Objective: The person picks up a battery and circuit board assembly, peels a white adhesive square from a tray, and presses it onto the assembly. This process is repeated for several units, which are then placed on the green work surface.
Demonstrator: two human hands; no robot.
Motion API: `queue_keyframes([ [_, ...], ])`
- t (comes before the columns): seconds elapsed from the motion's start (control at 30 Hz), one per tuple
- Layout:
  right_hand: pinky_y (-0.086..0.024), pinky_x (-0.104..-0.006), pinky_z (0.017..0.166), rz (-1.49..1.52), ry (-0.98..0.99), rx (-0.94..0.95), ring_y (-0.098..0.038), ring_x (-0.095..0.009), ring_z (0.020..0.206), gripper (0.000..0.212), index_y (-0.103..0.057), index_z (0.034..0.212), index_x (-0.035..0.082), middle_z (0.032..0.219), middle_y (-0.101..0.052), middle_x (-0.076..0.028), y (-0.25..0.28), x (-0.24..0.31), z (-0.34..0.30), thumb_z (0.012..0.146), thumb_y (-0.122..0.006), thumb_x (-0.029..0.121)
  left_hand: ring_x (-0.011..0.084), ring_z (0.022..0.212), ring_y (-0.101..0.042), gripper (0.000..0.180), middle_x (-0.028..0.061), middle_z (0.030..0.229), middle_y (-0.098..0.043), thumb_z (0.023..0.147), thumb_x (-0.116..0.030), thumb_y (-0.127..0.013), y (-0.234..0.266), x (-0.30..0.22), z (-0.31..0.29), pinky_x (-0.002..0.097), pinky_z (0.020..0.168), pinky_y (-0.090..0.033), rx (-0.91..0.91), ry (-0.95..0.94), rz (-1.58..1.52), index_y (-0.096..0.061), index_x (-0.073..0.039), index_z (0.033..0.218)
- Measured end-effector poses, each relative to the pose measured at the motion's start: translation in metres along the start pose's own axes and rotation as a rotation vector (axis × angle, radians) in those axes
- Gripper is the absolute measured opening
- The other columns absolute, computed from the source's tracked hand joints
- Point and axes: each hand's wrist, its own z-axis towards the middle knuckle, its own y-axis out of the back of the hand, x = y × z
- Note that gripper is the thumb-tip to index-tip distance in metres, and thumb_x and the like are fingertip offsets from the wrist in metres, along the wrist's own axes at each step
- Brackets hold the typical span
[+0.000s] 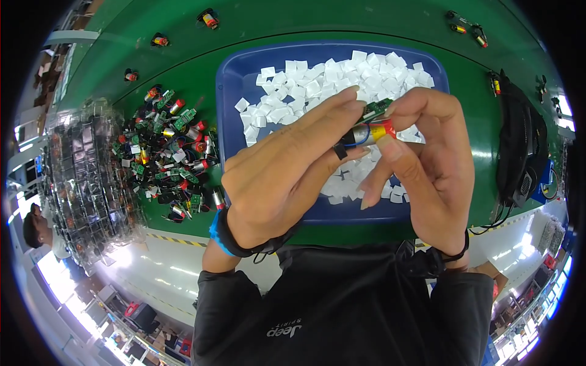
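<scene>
Above a blue tray [229, 122] my two hands hold a small wired battery cell [364, 135] between them. The cell is a silver cylinder with a yellow and red end, and a green circuit board [377, 108] lies along its upper side. A dark tab and a blue wire show at its left end. My left hand [274, 165] pinches the cell from the left with straight fingers, partly hiding it. On the other side my right hand [436, 152] grips the red end and the board's edge with thumb and fingers. Beneath them, white square pads [342, 76] fill much of the tray.
Left of the tray, a heap of similar wired cells [174, 152] covers the green table. Stacked clear plastic trays [85, 183] stand at the far left, near another person [41, 229]. A few cells [209, 20] lie along the back. A black bag [519, 146] rests at right.
</scene>
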Motion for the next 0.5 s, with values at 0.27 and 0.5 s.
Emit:
queue_keyframes([
  [0.27,-0.058,-0.0292,0.059,-0.076,-0.154,0.021,-0.064,-0.016,0.056,0.022,-0.043,0.118,-0.001,0.111,-0.05,-0.012,0.007,0.006,-0.001,0.099,-0.053,-0.001,0.025,0.099,-0.074,0.041,0.0162,0.113,-0.073,0.074,0.004,-0.081,-0.005,0.004,0.001,0.0282,0.08,-0.059,-0.015,-0.068,0.122,-0.07,0.005,0.114],
  [0.5,-0.059,-0.0302,0.058,-0.043,-0.177,0.039,-0.065,-0.017,0.053,0.02,-0.042,0.116,0.0,0.111,-0.05,-0.012,0.011,0.0,0.002,0.1,-0.053,0.0,0.026,0.097,-0.074,0.042,0.0158,0.112,-0.073,0.072,0.007,-0.08,-0.003,0.008,0.002,0.0264,0.076,-0.059,0.033,-0.183,0.245,-0.071,0.003,0.114],
])
